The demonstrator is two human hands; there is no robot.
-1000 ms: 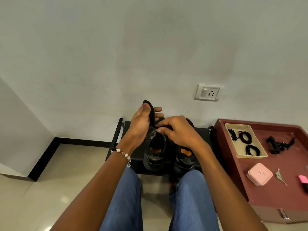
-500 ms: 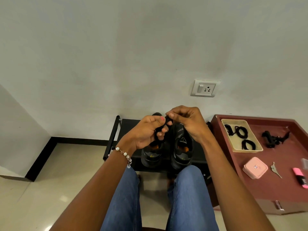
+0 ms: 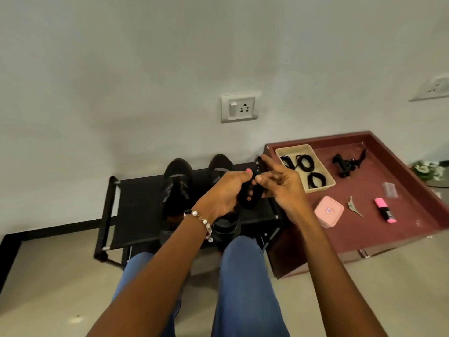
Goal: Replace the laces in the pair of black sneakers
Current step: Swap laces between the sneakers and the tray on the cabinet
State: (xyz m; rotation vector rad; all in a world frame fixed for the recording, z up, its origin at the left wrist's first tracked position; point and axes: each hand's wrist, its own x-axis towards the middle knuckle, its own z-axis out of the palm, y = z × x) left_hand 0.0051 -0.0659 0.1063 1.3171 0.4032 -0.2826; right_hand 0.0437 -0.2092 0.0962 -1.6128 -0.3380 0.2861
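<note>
Two black sneakers [image 3: 179,188] sit side by side on the low black rack [image 3: 136,210] against the wall; your arms partly hide the right one. Head view: your left hand [image 3: 223,193] has its fingers curled round a bunched black lace [image 3: 251,198], grip closed on it. Your right hand [image 3: 281,186] pinches the same lace at the top, other fingers splayed. Spare lace coils [image 3: 305,162] lie in the beige tray [image 3: 323,187] on the maroon counter [image 3: 413,215].
</note>
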